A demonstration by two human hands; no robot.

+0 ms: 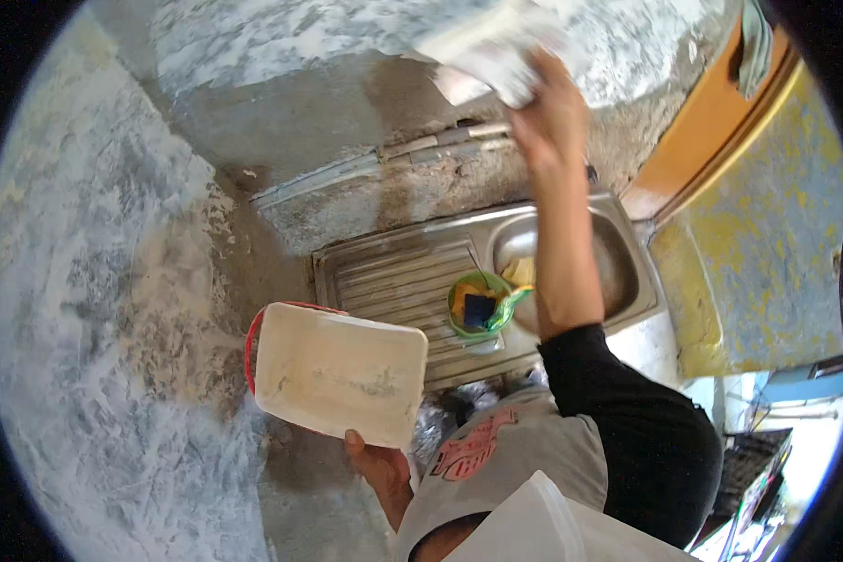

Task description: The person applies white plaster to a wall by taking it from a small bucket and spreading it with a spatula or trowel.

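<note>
My left hand (381, 465) grips the lower edge of a rectangular cream-white plastic tub (295, 365), thumb over its rim. The tub is tipped so its inside shows, with grey smears on the bottom. A red edge (251, 351) curves out behind its left side. High up, my right hand (554, 112) is closed on a whitish cloth-like thing (496, 47), held against or close to the wall (281, 108). Motion blurs both, so its exact kind cannot be made out. White smears cover the upper part of that wall.
Below the wall is a steel sink (393, 272) with a ribbed drainboard. On it stands a green bowl (455, 318) with sponges and a green packet. A pipe (323, 178) runs along the wall. An orange board (688, 140) rises at right.
</note>
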